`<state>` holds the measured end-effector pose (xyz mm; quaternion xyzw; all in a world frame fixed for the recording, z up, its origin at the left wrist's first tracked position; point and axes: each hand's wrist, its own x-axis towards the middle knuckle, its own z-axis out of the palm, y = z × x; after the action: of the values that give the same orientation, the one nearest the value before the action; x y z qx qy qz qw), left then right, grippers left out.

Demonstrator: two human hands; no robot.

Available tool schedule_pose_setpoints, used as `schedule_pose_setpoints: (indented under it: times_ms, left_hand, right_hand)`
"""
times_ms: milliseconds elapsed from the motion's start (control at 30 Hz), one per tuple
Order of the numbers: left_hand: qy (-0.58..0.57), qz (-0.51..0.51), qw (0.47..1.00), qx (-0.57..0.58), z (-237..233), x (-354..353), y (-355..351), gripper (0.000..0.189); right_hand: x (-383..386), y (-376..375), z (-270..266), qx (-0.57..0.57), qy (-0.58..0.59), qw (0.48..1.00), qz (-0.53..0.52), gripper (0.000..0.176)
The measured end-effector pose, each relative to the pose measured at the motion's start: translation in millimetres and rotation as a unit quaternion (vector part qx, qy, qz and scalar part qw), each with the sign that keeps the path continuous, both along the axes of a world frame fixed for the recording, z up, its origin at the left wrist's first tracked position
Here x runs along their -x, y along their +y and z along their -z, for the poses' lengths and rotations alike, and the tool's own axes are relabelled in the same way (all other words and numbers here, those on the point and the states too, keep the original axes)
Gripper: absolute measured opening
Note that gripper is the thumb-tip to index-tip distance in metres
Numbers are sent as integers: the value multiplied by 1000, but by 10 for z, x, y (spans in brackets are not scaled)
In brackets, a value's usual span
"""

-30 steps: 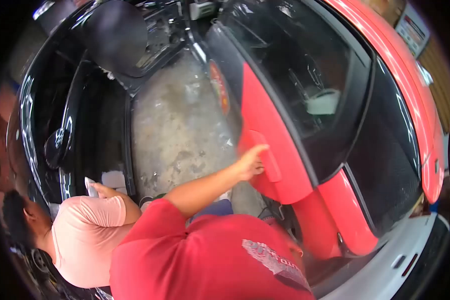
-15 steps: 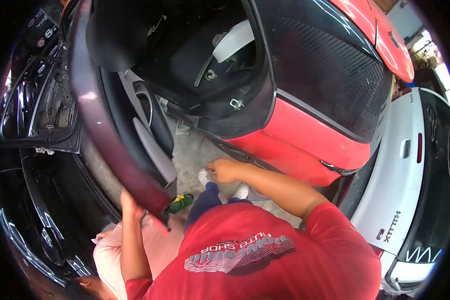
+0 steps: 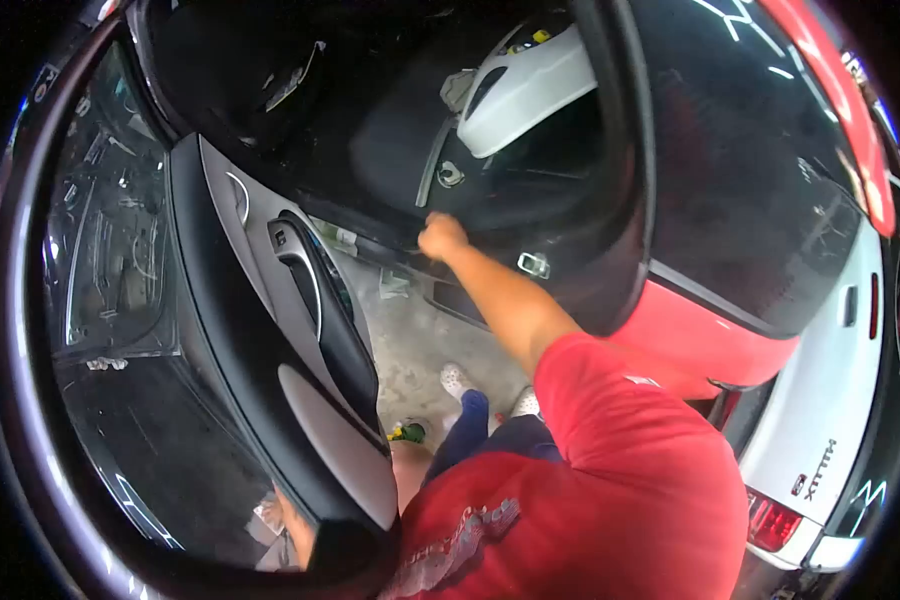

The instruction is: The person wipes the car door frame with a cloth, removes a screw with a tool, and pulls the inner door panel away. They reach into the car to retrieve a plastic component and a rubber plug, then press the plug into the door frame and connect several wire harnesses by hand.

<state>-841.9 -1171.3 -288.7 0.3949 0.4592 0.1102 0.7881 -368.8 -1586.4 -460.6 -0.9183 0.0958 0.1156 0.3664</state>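
My right hand (image 3: 442, 238) is at the open doorway of the red car (image 3: 695, 335), above the dark sill. Its fingers are curled closed; what they hold, if anything, is hidden. A metal door striker (image 3: 533, 265) sits to its right on the door frame. The open car door (image 3: 245, 330) stands on my left, its black and grey inner trim and pull handle (image 3: 308, 290) towards me. My left hand (image 3: 295, 525) shows behind the door's lower edge, seen through the window and against the door. Most of its fingers are hidden.
A white curved panel (image 3: 535, 95) lies inside the car. A white pickup (image 3: 805, 440) stands close at right; a dark vehicle (image 3: 120, 420) shows through the door window. Another person's green shoe (image 3: 407, 430) is beside the door, near my feet.
My right hand has moved forward from above the floor to the doorway. My view has shifted closer over the door, which now fills more of the left side. The other person is mostly hidden.
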Motion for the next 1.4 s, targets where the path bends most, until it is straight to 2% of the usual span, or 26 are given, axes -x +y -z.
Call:
schedule_pose_setpoints:
  times_ms: [100,133,167,200,233,300,367,500,600,667,700,767,800,833,867,900,933,967,1033,1100,1167,1233,1300,1367,1400]
  left_hand:
    - [23,-28,999,-6,105,39,-48,49]
    - [30,-38,999,-9,122,62,-67,49]
    - [36,-48,998,-9,170,80,-70,49]
    - [42,-58,997,-9,187,142,-87,49]
    - [52,-70,996,-9,211,197,-96,50]
    - [72,-86,994,-12,262,273,-122,50]
    - [81,-99,992,-13,297,331,-130,50]
    - [94,-112,989,-8,447,346,-132,51]
    - [98,-114,989,-3,539,336,-113,52]
    - [101,-116,988,3,584,340,-117,52]
    - [106,-115,988,4,596,339,-101,52]
    - [111,-111,988,9,593,330,-100,53]
    - [111,-110,988,7,593,322,-90,53]
    - [112,-110,988,10,594,328,-74,53]
    - [115,-108,987,12,578,340,-80,53]
    - [115,-105,988,16,612,311,-62,54]
    - [115,-104,988,16,604,313,-59,54]
    - [113,-101,988,18,612,310,-46,54]
    - [111,-96,989,20,602,328,-38,54]
    - [112,-87,990,18,603,330,-19,55]
    - [115,-79,990,15,576,348,-9,55]
    - [113,-67,991,20,588,339,-4,56]
    - [106,-58,993,21,561,343,14,56]
    - [97,-46,994,23,527,335,35,56]
    - [92,-36,995,23,514,315,44,57]
  right_hand:
    - [-767,-131,353,-23,4,991,132,38]
    - [-973,-154,511,-6,-6,985,170,43]
    - [-1162,-202,666,-67,-66,971,219,52]
    - [-1325,-282,729,1,-51,981,187,57]
    - [-1445,-303,644,-5,18,977,210,59]
    - [-1757,-262,1084,37,6,972,234,58]
    - [-1913,-282,1157,69,46,980,182,53]
    - [-2213,-376,1760,67,59,990,105,56]
    - [-2305,-265,1723,129,52,980,140,66]
    - [-2247,-208,1484,94,83,964,234,73]
    - [-2247,-235,1432,101,87,964,231,73]
    - [-2274,-266,1316,-42,128,918,372,81]
    - [-2515,-403,1828,-87,49,901,422,75]
    - [-2486,-353,1739,-85,51,901,421,75]
    - [-2430,-298,1551,-223,7,874,432,67]
    - [-2396,-294,1362,-358,-42,826,433,59]
    - [-2446,-235,1315,-334,-49,866,369,48]
    - [-2409,-179,1309,-355,-17,889,291,50]
    - [-2275,-6,1292,-138,21,979,150,48]
    - [-2244,166,1314,-54,-8,983,175,49]
    - [-2143,258,1262,-61,19,986,157,53]
    - [-1956,376,909,-203,-7,969,137,51]
    - [-1981,542,1306,-259,-57,959,104,43]
    - [-1435,791,1077,-288,-103,941,148,39]
    - [-1179,869,1057,-290,-103,944,120,42]
